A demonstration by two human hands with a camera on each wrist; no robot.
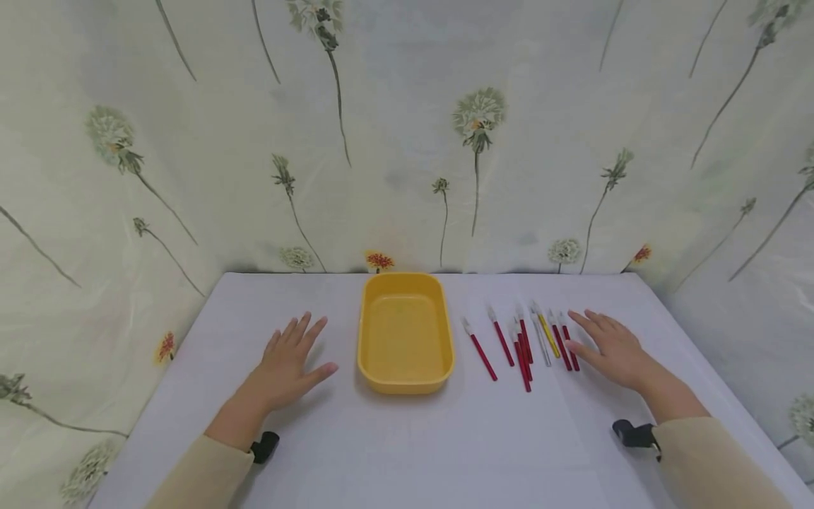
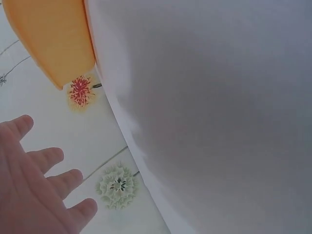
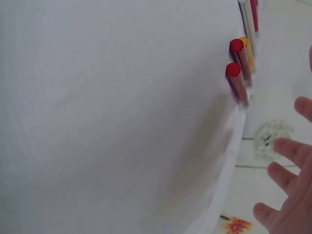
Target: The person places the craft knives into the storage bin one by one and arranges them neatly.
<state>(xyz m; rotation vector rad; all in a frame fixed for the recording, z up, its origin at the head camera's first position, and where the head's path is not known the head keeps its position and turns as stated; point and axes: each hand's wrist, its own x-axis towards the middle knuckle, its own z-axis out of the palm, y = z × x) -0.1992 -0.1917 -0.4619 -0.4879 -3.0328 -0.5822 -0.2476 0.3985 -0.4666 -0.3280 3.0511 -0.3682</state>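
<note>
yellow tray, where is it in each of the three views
Head: yellow tray near the centre, just below mid-height.
Left wrist: top left, cut off by the top edge.
Right wrist: not in it.
Shared landmark: the white tabletop, visible in all three.

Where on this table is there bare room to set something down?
The widest free patch of table lies on the near side of the yellow tray, between the sleeves. Another lies beyond the left hand, between tray and far-left corner. It is crowded right of the tray, where pens lie bunched near the right hand.
</note>
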